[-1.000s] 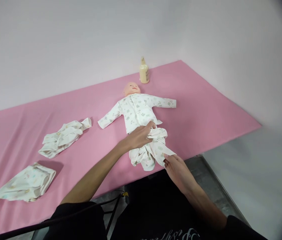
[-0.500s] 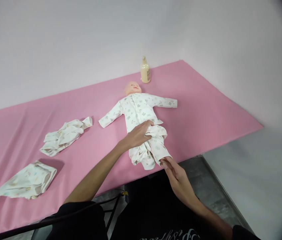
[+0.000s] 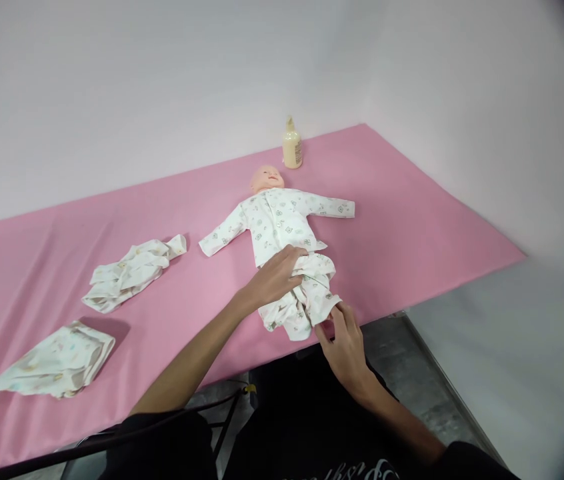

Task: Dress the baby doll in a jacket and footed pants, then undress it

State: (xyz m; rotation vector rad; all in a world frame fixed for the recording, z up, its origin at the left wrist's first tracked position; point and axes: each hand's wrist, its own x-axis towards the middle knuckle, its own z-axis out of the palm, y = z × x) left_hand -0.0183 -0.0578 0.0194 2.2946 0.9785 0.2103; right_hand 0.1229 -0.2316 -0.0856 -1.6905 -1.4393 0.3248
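A baby doll [image 3: 267, 178] lies on its back, dressed in a white printed long-sleeved top [image 3: 281, 223] with both sleeves spread. White printed baby trousers [image 3: 318, 287] are bunched around its lower body. My left hand [image 3: 276, 277] is closed on the trousers near the waist, just below the hem of the top. At the cuff of the trouser leg on the right, my right hand [image 3: 345, 343] grips the fabric edge between fingers and thumb. The doll's legs are hidden by the cloth, and some of my fingertips cannot be seen.
The table has a pink cover [image 3: 412, 227]. Behind the doll's head stands a cream pump bottle [image 3: 292, 148]. To the left lie a crumpled white printed garment [image 3: 132, 270] and a folded printed cloth [image 3: 59, 359]. The table's front edge runs close below the trousers.
My right hand has turned over and moved slightly up, from fingers in the cuff to holding its edge. The trouser leg is now more bunched. My left hand has stayed nearly in place.
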